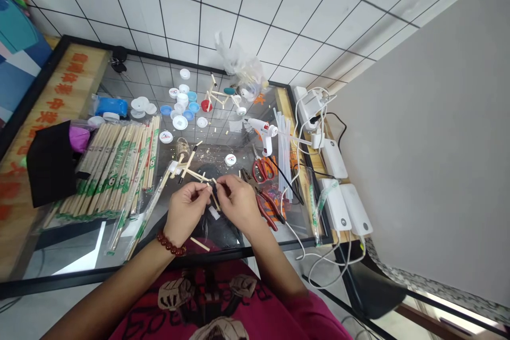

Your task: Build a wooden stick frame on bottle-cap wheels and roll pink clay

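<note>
My left hand, with a red bead bracelet at the wrist, pinches thumb and forefinger at the near end of a small frame of pale wooden stick pieces. Close beside it, my right hand pinches at the same end, its fingertips almost meeting the left ones. Fingers partly hide the exact joint. The frame's far end has dark-tipped sticks and a white cap. Below the hands lies a loose stick piece. Pliers with red handles and red-handled scissors lie to the right of my right hand.
Wrapped chopsticks cover the table's left side. Bottle caps and another stick model sit farther back. A white glue gun, clear glue sticks and white cables lie at right, near a power strip.
</note>
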A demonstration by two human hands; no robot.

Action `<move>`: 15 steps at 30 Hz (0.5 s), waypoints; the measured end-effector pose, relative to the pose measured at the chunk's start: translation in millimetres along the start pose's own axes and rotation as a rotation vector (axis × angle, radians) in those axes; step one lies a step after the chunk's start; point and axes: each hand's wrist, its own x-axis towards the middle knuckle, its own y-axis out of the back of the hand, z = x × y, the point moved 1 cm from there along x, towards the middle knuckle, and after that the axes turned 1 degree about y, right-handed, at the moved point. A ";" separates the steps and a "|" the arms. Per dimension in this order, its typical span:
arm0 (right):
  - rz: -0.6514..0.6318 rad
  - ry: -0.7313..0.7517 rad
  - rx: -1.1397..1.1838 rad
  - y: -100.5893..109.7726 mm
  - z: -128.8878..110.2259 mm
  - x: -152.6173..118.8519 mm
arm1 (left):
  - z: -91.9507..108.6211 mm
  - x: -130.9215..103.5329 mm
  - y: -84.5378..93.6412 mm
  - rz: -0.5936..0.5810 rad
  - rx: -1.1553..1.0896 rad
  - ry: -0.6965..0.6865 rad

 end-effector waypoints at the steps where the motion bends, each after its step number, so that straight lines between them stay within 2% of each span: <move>1: -0.014 0.004 -0.017 1.2 -0.8 1.6 | -0.3 0.0 -0.8 0.001 -0.016 0.007; 8: -0.095 0.017 -0.101 9.4 -6.3 12.5 | 3.2 -0.3 -5.1 0.015 -0.077 0.044; 15: -0.083 0.067 -0.054 7.6 -1.9 15.0 | 8.0 1.9 -8.2 0.035 -0.117 0.064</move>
